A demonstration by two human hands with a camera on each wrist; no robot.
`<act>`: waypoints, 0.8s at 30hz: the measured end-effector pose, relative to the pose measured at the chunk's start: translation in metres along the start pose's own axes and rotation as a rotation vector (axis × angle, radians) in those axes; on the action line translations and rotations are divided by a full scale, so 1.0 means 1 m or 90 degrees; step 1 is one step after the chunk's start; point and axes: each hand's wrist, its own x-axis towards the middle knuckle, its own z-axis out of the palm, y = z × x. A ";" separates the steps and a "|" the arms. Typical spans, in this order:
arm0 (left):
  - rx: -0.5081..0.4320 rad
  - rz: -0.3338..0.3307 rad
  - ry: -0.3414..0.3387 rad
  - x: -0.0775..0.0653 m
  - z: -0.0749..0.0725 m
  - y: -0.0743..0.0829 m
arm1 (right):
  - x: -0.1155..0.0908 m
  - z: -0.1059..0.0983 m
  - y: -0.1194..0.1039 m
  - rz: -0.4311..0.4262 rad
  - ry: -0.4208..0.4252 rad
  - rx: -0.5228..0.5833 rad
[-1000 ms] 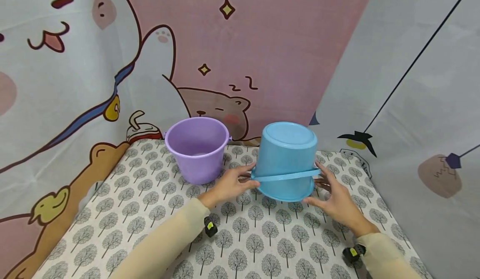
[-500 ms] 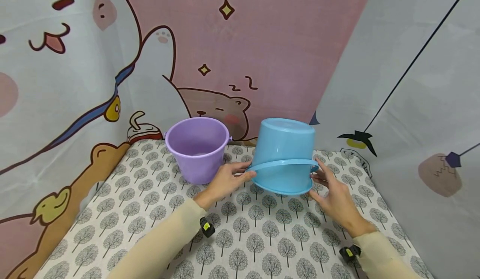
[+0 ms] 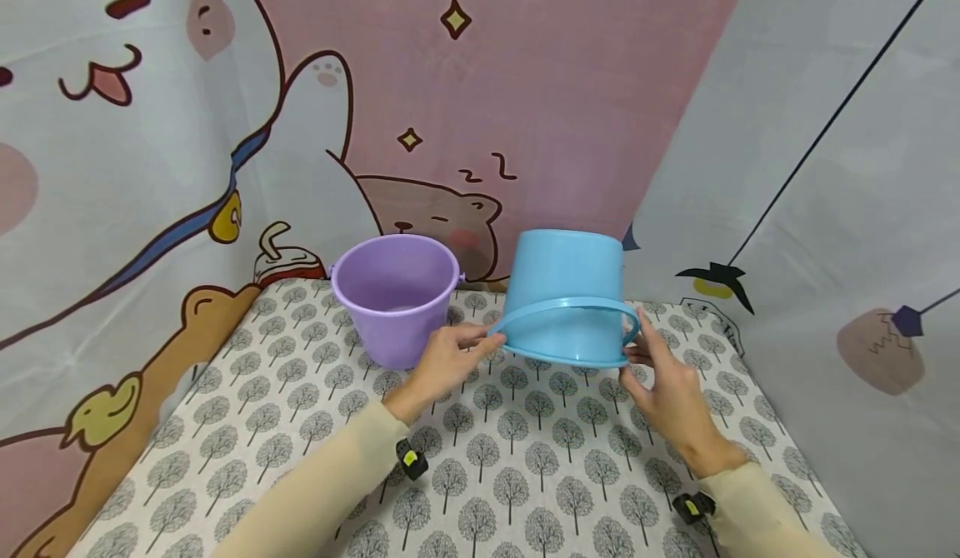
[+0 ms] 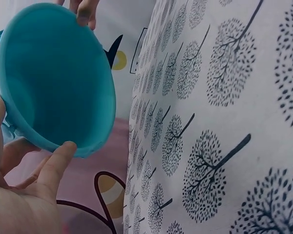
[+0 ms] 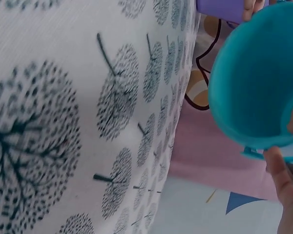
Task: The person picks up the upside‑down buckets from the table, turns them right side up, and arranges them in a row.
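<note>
A light blue bucket (image 3: 566, 266) is held upside down above the cloth, its mouth facing down and tilted toward me. Its handle (image 3: 562, 302) lies across the near side. My left hand (image 3: 442, 366) grips the rim at the left, and my right hand (image 3: 675, 400) grips it at the right. In the left wrist view the bucket's inside (image 4: 63, 73) shows nothing in it, with a left fingertip on the rim. In the right wrist view, my right hand (image 5: 285, 190) pinches the rim near the handle joint. A purple bucket (image 3: 397, 337) stands upright left of the blue one.
A white cloth (image 3: 510, 491) printed with grey trees covers the table. Behind it hangs a pink and white cartoon backdrop (image 3: 570, 83), close to both buckets. A grey-white fabric wall (image 3: 847, 233) rises along the right side.
Both hands have raised the blue bucket slightly and tipped it, so its base no longer shows and its mouth turns toward me. The handle has swung up its side. The purple bucket stayed put.
</note>
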 end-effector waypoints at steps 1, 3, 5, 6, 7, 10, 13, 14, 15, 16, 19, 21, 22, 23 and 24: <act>0.002 0.005 0.000 0.000 0.000 0.000 | 0.000 0.000 -0.001 -0.001 0.004 -0.003; 0.004 0.017 0.000 -0.001 0.001 0.000 | 0.000 -0.001 -0.004 0.000 0.010 -0.010; -0.002 0.029 0.006 -0.002 0.002 0.000 | 0.001 -0.001 -0.007 0.000 0.017 -0.017; -0.007 0.035 0.010 -0.002 0.002 0.000 | 0.002 -0.002 -0.008 0.002 0.020 -0.019; -0.012 0.036 0.014 -0.002 0.001 0.001 | 0.003 -0.002 -0.009 0.001 0.024 -0.024; -0.018 0.041 0.025 -0.003 0.001 0.003 | 0.004 -0.002 -0.011 -0.005 0.043 -0.038; -0.026 0.042 0.028 -0.004 0.000 0.006 | 0.004 -0.001 -0.012 -0.010 0.063 -0.040; -0.026 0.044 0.030 -0.005 0.000 0.006 | 0.004 -0.001 -0.012 -0.012 0.066 -0.043; -0.030 0.046 0.032 -0.005 -0.001 0.007 | 0.004 -0.001 -0.012 -0.013 0.069 -0.044; -0.033 0.048 0.034 -0.006 -0.001 0.008 | 0.003 -0.002 -0.012 -0.013 0.071 -0.042; -0.041 0.064 0.037 -0.008 -0.002 0.009 | 0.003 -0.003 -0.013 -0.015 0.081 -0.037; -0.045 0.070 0.034 -0.010 -0.003 0.010 | 0.004 -0.004 -0.014 -0.014 0.091 -0.034; -0.046 0.074 0.032 -0.010 -0.004 0.011 | 0.004 -0.004 -0.015 -0.015 0.099 -0.030; -0.048 0.079 0.031 -0.011 -0.004 0.012 | 0.005 -0.005 -0.016 -0.019 0.109 -0.027; -0.047 0.085 0.032 -0.012 -0.004 0.012 | 0.006 -0.005 -0.017 -0.027 0.119 -0.028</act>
